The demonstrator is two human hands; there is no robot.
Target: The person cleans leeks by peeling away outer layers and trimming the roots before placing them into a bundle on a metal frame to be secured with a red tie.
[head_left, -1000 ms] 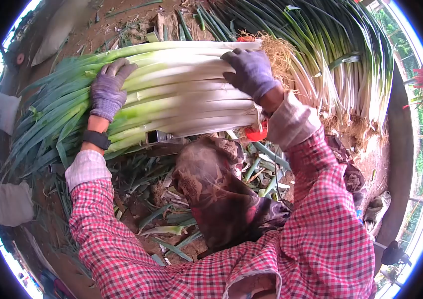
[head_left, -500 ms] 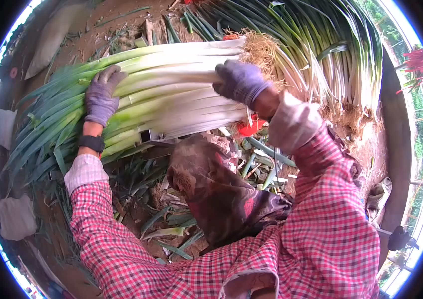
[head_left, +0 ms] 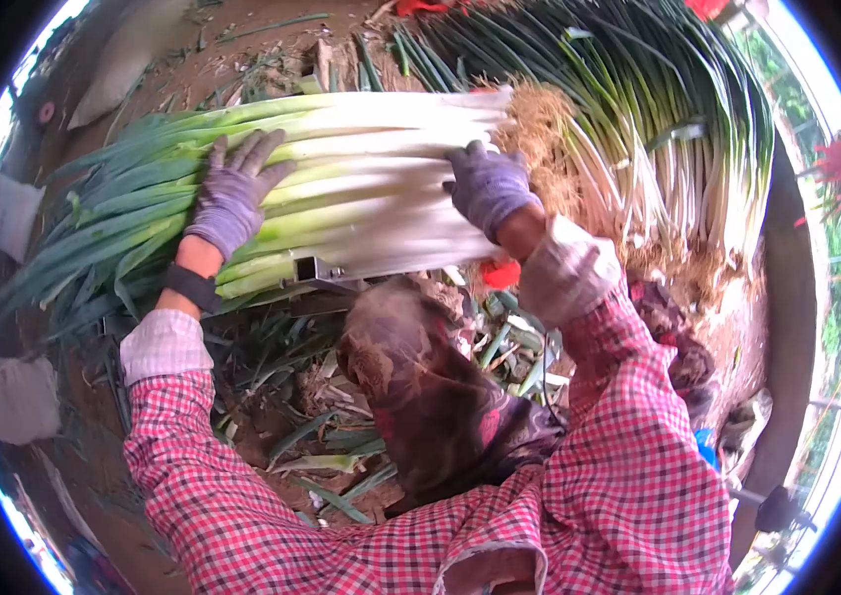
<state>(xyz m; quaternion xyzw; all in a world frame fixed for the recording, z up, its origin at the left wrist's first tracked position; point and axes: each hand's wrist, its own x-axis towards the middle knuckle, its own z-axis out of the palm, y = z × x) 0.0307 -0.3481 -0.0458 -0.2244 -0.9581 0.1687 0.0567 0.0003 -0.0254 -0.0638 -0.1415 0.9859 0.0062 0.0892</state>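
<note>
A thick layer of long leeks [head_left: 361,188] lies crosswise in front of me, green leaves to the left and roots [head_left: 542,139] to the right. My left hand [head_left: 232,193], in a purple-grey glove, rests on the green part with its fingers spread. Near the root end, my right hand [head_left: 492,186], gloved the same way, lies on the white stalks with its fingers apart and slightly bent. No single stalk shows in its grasp. Under the near edge of the leeks a metal bracket [head_left: 316,271] sticks out, and something red [head_left: 500,273] shows at the right end.
A large pile of more leeks [head_left: 668,129] stands at the back right, beyond the roots. Leaf scraps [head_left: 341,436] litter the ground below my arms. My knee in dark patterned cloth [head_left: 430,377] is close to the bracket. A pale sack [head_left: 128,64] lies at the upper left.
My left hand has spread its fingers and shifted right along the leeks. My right hand, blurred before, has settled on the white stalks. The view has shifted slightly.
</note>
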